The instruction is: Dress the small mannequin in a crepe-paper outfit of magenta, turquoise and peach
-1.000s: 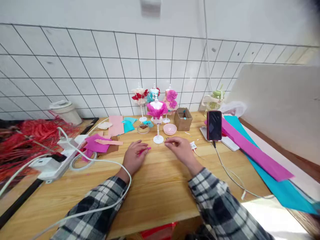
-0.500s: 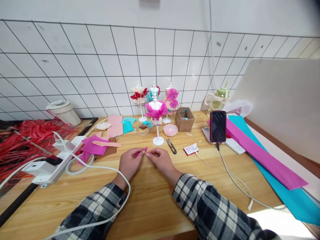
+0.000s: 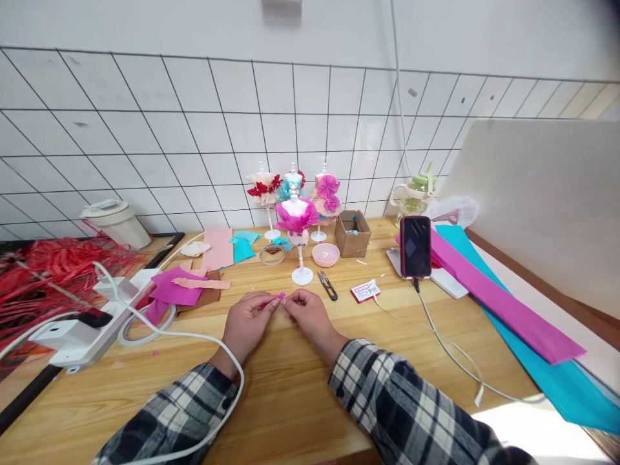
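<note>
At the middle of the table my left hand pinches a small piece of magenta paper. My right hand meets it fingertip to fingertip, its thumb and forefinger closed on the same piece. Most of the piece is hidden by the fingers. Just beyond the hands stands a small white dress-form stand with a magenta ruffle round its bust. Thread snips lie to the right of its base, next to a thread card with pale thread running off it.
Several decorated dress forms, a pink bowl and a cardboard box stand behind. Paper scraps and a power strip lie left; a white cable crosses my left forearm. A phone and long paper strips are right.
The view has shifted slightly, so the table things sit a little further left and lower. Both hands stay together at the magenta paper, with the fingers slightly re-set.
</note>
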Available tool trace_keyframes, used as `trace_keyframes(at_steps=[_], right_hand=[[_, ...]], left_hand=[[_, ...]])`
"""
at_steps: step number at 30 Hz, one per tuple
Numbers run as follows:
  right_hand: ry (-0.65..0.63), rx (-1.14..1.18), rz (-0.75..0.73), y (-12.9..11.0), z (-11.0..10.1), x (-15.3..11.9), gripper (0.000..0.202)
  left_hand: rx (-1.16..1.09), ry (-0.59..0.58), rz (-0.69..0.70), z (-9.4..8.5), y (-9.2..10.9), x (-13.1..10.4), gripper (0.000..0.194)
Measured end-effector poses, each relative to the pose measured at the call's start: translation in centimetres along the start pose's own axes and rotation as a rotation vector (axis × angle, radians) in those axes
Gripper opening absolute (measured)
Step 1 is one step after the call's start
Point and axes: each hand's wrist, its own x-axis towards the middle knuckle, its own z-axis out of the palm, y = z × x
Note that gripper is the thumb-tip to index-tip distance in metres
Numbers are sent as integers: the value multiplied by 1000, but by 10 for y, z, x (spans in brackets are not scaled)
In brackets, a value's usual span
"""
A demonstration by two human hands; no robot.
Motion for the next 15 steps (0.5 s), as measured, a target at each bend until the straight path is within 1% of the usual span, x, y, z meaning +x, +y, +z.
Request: trace_keyframes(at_steps=[3,5,9,15], right_hand=[[-8,26,13,-1,-1,0,21],[-11,13,5,-1,-1,0,22],[-29,-8,11,1,-1,0,23],[-65,-48,-31,3,-2,0,25]], left_hand=[[42,-45,85,-2,-3,1,23],[82,-55,91,-3,-4,0,23],[85,-20,16,-1,-4,-1,23],[-54,-10,-128,-3,2,0,25]])
